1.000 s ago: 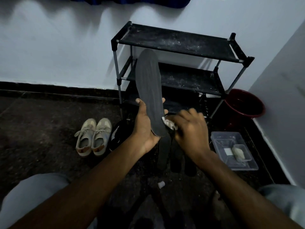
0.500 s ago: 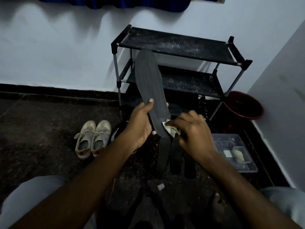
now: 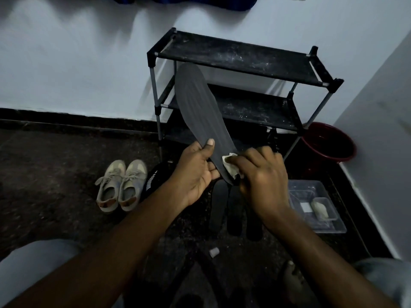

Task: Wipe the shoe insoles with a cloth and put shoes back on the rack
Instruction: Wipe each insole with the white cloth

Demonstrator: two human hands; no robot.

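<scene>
In the head view we hold the dark insole (image 3: 200,112) tilted up before the shoe rack (image 3: 233,56), its face open for wiping. Our left hand (image 3: 195,172) grips its lower part, thumb on top. Our right hand (image 3: 260,176), knuckles up, has its fingers (image 3: 255,155) pinching the pale cloth (image 3: 231,165) against the heel end. The beige sneakers (image 3: 122,185) sit on the floor, left of the rack.

The premises presented as a lived-in corner of a home. A black tiered shoe rack (image 3: 233,56) stood against a pale painted wall (image 3: 77,63) on a dark speckled floor (image 3: 55,174). A pair of beige sneakers (image 3: 121,185), a red bucket (image 3: 329,144) and a clear plastic container (image 3: 315,207) sat on the floor near it.
</scene>
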